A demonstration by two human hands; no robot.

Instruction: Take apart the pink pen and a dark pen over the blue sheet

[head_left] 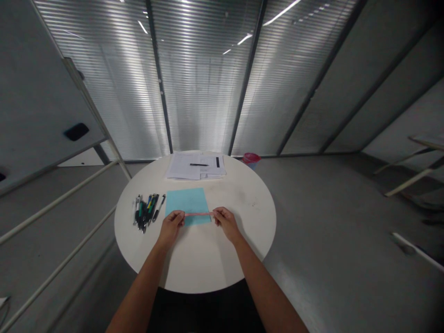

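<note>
Head-camera view of a round white table (243,208) standing on a grey floor (312,231) before a glazed partition with slatted blinds (201,83). Positions are given from the blue paper sheet (187,203), which is lying flat near the middle of the table. Beyond the sheet, a stack of printed papers (180,166) is lying near the far rim with a black pen (199,164) resting across it, and a red-rimmed container (251,159) is standing on the floor further off. To the left of the sheet, a bunch of retractable pens (145,212) is lying side by side, just apart from it. At the sheet's near edge, the left hand (170,226) and right hand (226,223) are holding a thin pink strip (197,213) taut between them, across the paper; whether it is touching the sheet cannot be told. The fingers (179,217) of each hand are pressed together, pinching one end of the strip. At this point, the sheet is lying unfolded, the strip is not looped around anything, and the pens are lying loose.
</note>
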